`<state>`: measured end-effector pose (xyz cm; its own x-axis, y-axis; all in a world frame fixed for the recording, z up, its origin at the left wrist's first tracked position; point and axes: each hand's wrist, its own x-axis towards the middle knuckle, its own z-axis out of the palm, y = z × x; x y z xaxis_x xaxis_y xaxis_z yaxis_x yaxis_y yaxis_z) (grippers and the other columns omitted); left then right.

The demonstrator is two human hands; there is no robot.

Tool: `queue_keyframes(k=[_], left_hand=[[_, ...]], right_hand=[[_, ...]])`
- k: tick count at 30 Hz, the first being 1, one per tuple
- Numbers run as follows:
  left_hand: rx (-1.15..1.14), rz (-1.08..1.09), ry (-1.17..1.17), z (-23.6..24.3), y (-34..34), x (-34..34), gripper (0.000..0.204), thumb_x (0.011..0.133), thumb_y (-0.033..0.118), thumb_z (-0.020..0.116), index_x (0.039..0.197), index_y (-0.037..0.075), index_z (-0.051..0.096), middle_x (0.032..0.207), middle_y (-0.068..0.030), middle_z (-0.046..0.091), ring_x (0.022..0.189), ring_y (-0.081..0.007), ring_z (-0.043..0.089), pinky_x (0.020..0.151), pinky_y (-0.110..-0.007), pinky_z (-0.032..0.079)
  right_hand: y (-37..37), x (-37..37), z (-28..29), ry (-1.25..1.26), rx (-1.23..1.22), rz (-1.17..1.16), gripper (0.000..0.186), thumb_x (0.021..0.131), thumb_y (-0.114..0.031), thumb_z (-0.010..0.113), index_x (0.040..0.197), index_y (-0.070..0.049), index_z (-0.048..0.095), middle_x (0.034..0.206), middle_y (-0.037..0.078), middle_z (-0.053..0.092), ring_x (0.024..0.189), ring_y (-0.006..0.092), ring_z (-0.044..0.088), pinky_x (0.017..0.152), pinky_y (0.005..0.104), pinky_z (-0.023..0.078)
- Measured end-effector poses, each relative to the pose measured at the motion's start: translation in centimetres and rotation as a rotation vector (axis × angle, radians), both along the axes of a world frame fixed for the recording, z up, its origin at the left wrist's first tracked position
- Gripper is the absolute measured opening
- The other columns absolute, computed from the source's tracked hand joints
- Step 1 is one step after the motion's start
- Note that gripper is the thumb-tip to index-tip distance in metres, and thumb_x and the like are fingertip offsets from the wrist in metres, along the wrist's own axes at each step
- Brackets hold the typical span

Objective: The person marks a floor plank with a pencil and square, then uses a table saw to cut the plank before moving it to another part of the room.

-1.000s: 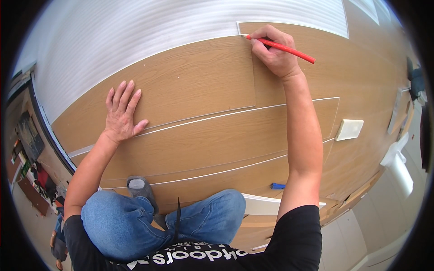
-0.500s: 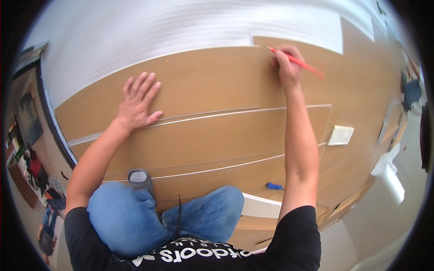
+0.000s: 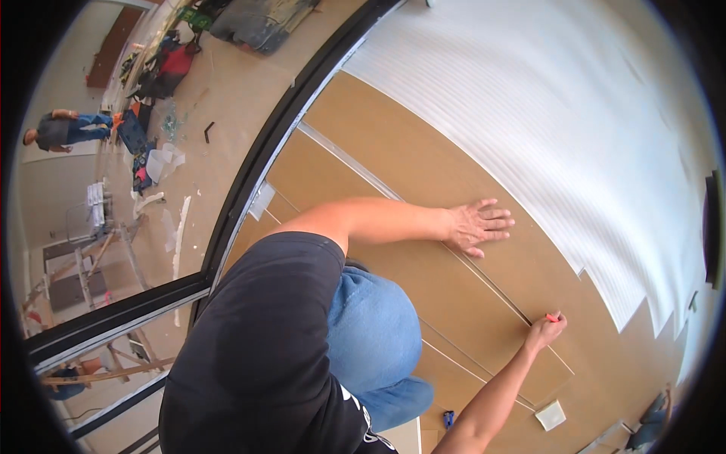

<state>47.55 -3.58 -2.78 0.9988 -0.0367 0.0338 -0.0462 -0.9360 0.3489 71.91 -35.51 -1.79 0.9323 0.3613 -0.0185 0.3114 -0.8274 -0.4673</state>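
Note:
My left hand [image 3: 479, 227] lies with fingers spread on a light-brown wood plank [image 3: 370, 113], beside a seam edged in white. Lower right, my right hand [image 3: 543, 331] grips a red pencil [image 3: 553, 318] near that seam; much of the pencil is hidden by the fingers. Below it on the boards are a square white pad [image 3: 550, 415] and a small blue tool [image 3: 448, 418]. Above the planks spreads white ribbed underlay [image 3: 529, 151], with a stepped edge toward the right. My bent knee rests between my arms.
A black frame [image 3: 306, 81] borders the planks on the left. Beyond it are bags [image 3: 174, 60], scattered debris, wooden ladder-like pieces [image 3: 113, 265] and a standing person [image 3: 64, 132]. Another person [image 3: 652, 420] is at the lower right edge.
The view has swung strongly left, bringing the frame and room beyond into view. My right hand has moved from the plank's far edge down toward its near seam. My left hand stays spread.

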Motion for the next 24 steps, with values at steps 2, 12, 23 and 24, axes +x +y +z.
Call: queue_keyframes(k=[2, 12, 23, 24], left_hand=[[-0.068, 0.032, -0.036, 2.8, -0.4, -0.8, 0.069, 0.092, 0.047, 0.052, 0.148, 0.011, 0.033, 0.158, -0.0134, 0.022, 0.147, -0.0293, 0.017, 0.118, -0.051, 0.010], [-2.066, 1.354, 0.161, 4.1, 2.8, -23.6, 0.035, 0.095, 0.038, 0.059, 0.118, 0.012, 0.056, 0.110, -0.0060, 0.062, 0.090, -0.0150, 0.062, 0.074, -0.029, 0.051], [-2.091, 1.185, -0.282, 8.5, -0.3, -30.5, 0.024, 0.090, 0.034, 0.068, 0.102, 0.014, 0.065, 0.096, -0.0002, 0.070, 0.085, -0.0121, 0.064, 0.071, -0.028, 0.048], [-2.043, 1.232, -0.307, 8.2, -0.1, -31.9, 0.024, 0.090, 0.035, 0.069, 0.102, 0.014, 0.065, 0.096, -0.0004, 0.070, 0.084, -0.0116, 0.063, 0.068, -0.027, 0.047]], right_hand=[[-1.1, 1.9, 0.5, 0.017, -0.030, -0.029, 0.034, 0.101, -0.026, 0.047, 0.116, 0.004, 0.051, 0.101, 0.021, 0.060, 0.091, 0.0324, 0.058, 0.083, 0.0404, 0.046], [-2.6, -3.1, 14.3, -0.073, -0.022, -0.055, 0.041, 0.103, -0.036, 0.039, 0.100, 0.001, 0.055, 0.083, 0.018, 0.062, 0.077, 0.0320, 0.059, 0.071, 0.0421, 0.046], [-15.5, -17.0, 13.2, -0.162, 0.497, -0.199, 0.033, 0.102, -0.028, 0.042, 0.089, 0.000, 0.054, 0.080, 0.010, 0.057, 0.076, 0.0231, 0.052, 0.072, 0.0368, 0.045], [-15.6, -17.6, 12.3, -0.195, 0.473, -0.095, 0.028, 0.101, -0.025, 0.044, 0.092, -0.001, 0.054, 0.083, 0.009, 0.058, 0.077, 0.0216, 0.054, 0.071, 0.0356, 0.045]])
